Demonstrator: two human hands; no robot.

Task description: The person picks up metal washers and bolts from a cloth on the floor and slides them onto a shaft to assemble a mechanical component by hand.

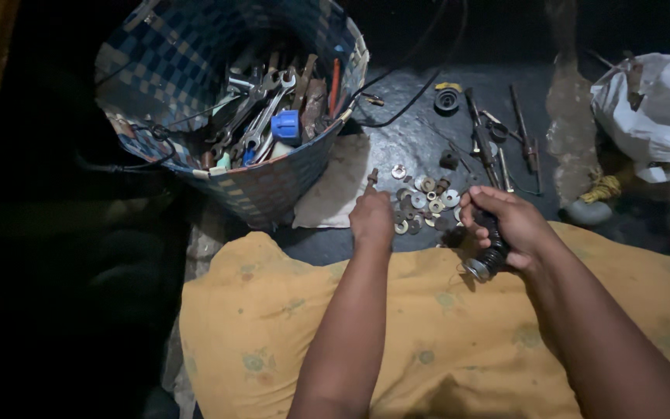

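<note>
Two hands work low over a dark floor in the head view, the only one: the right hand (509, 226) is closed around a black ribbed rubber part (494, 247) with a metal end, its fingers (481, 221) wrapped tight about the upper ribs, held just above the yellow cloth (428, 334) over the lap. That part looks soft and springy, likely greasy, so a full-palm hold on the ribs suits it better than a pinch. The left hand (372, 217) is nearly shut, pinching a small bolt (372, 178) upright at the near edge of a scatter of washers (426, 200); these are light, hard, flat and hard to lift, best taken by the rim. A woven basket (273, 186) of spanners (261, 109) stands toward the floor's far left, a white bag (653, 109) at the far right
</note>
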